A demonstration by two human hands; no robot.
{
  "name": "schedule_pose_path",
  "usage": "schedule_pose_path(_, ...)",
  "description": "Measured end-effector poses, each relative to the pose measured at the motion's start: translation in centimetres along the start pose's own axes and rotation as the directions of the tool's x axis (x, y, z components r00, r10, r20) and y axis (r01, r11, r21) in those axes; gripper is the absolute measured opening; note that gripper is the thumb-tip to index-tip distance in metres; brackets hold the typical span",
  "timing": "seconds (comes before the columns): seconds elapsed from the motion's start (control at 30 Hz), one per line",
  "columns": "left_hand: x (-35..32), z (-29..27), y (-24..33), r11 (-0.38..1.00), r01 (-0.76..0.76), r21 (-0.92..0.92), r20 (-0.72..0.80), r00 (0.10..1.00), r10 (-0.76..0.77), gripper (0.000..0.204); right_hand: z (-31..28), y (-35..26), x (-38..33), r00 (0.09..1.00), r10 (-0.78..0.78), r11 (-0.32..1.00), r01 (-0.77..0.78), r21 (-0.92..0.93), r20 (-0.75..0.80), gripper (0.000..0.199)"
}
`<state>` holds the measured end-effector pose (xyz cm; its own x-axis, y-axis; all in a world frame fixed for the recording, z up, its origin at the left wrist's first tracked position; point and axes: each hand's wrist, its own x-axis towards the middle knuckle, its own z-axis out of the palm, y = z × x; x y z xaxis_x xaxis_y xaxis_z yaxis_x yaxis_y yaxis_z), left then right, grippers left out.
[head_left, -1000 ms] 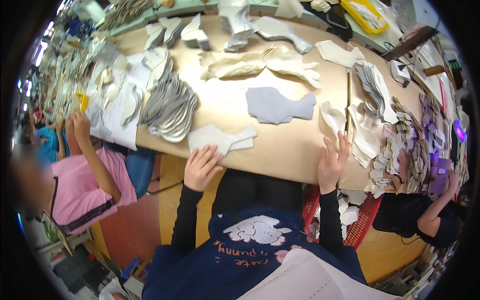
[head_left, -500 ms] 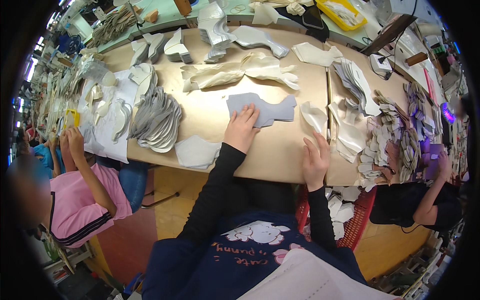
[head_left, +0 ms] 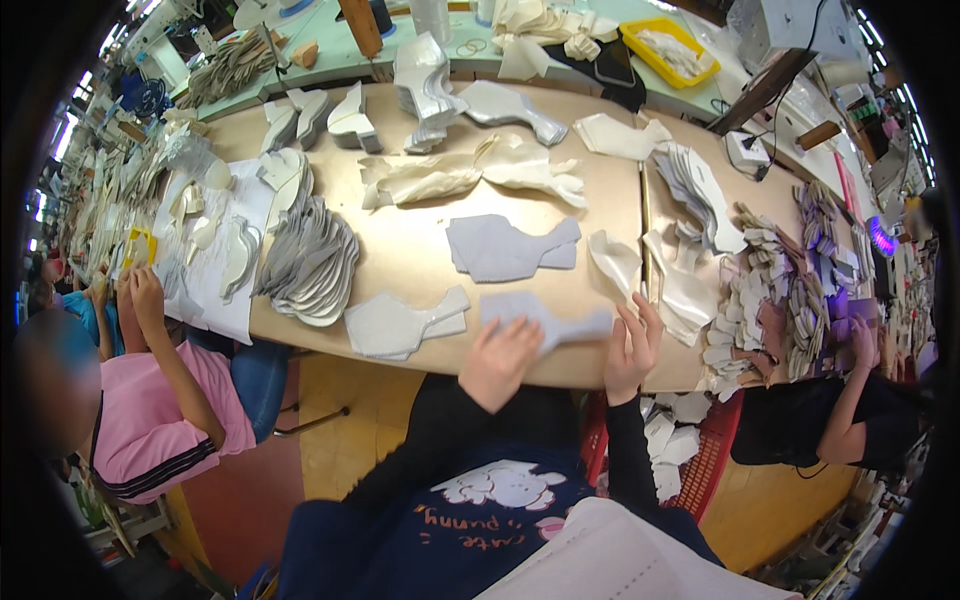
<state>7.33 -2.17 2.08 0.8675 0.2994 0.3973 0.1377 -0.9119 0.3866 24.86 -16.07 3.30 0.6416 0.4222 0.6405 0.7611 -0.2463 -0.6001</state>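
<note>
My left hand is blurred, its fingers over the left end of a grey cut fabric piece near the table's front edge. The piece is wide at the left and narrows to the right. Beside its narrow end is my right hand, fingers apart; I cannot tell whether they touch it. Just beyond lies a small stack of grey pieces of the same shape. Paler pieces lie to the left of my left hand. A curled cream piece rests beyond my right hand.
A fanned grey pile is at the left, crumpled cream material at the back. More stacks stand on the right. A red basket of scraps is below the table edge. A person in pink works at the left, another at the right.
My left hand has moved from the grey stack toward the front edge, with a grey piece under its fingers. The pale pieces at left show more fully. My right hand stays nearly in place.
</note>
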Motion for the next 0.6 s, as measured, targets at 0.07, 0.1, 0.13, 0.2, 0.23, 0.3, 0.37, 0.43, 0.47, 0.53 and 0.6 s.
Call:
schedule_pose_path(0.07,-2.4,0.4,1.4,0.997,0.042,0.064,0.154,0.987,-0.052,0.043,0.4,-0.9,2.0,0.999,0.015,0.999,-0.014,0.039,-0.031,0.023)
schedule_pose_path(0.1,-3.1,0.7,1.6,0.994,0.032,0.106,0.116,0.992,-0.044,0.047,0.5,-1.7,3.0,0.996,-0.012,0.995,0.021,0.102,-0.085,0.023)
schedule_pose_path(0.13,-3.3,1.0,1.5,0.995,0.061,0.075,0.128,0.989,-0.07,0.047,1.2,-2.3,4.5,0.994,-0.015,0.991,0.029,0.131,-0.106,0.021)
schedule_pose_path(0.2,-3.4,1.4,1.4,0.995,0.091,0.029,0.102,0.99,-0.093,0.047,2.8,-2.9,8.2,0.999,-0.049,0.988,0.052,0.142,-0.024,0.021)
schedule_pose_path(0.23,-3.3,1.3,1.3,0.995,0.101,-0.019,0.094,0.991,-0.099,0.046,4.1,-2.9,10.3,0.997,-0.055,0.98,0.045,0.195,0.047,0.02)
schedule_pose_path(0.3,-2.8,0.8,1.1,0.988,0.116,-0.097,0.113,0.988,-0.105,0.045,7.6,-2.1,14.6,0.97,-0.116,0.953,0.049,0.299,0.212,0.02)
schedule_pose_path(0.37,-2.3,-0.1,1.0,0.947,0.177,-0.268,0.1,0.983,-0.155,0.043,11.9,-0.6,17.9,0.939,-0.127,0.95,0.023,0.312,0.319,0.022)
schedule_pose_path(0.43,-1.3,-0.9,0.5,0.911,0.192,-0.364,0.056,0.981,-0.185,0.039,16.6,1.1,19.6,0.934,-0.128,0.965,0.039,0.26,0.334,0.024)
schedule_pose_path(0.47,-0.7,-1.3,-0.1,0.908,0.18,-0.379,0.016,0.982,-0.188,0.036,18.3,2.1,19.3,0.936,-0.162,0.975,0.104,0.195,0.313,0.024)
schedule_pose_path(0.53,0.7,-2.1,-1.5,0.901,0.173,-0.398,-0.055,0.976,-0.212,0.028,21.3,3.6,18.2,0.934,-0.08,0.996,0.091,-0.017,0.348,0.025)
schedule_pose_path(0.6,3.1,-2.6,-3.9,0.926,0.167,-0.339,-0.118,0.969,-0.218,0.029,22.4,4.9,16.6,0.958,-0.105,0.993,0.084,0.089,0.267,0.019)
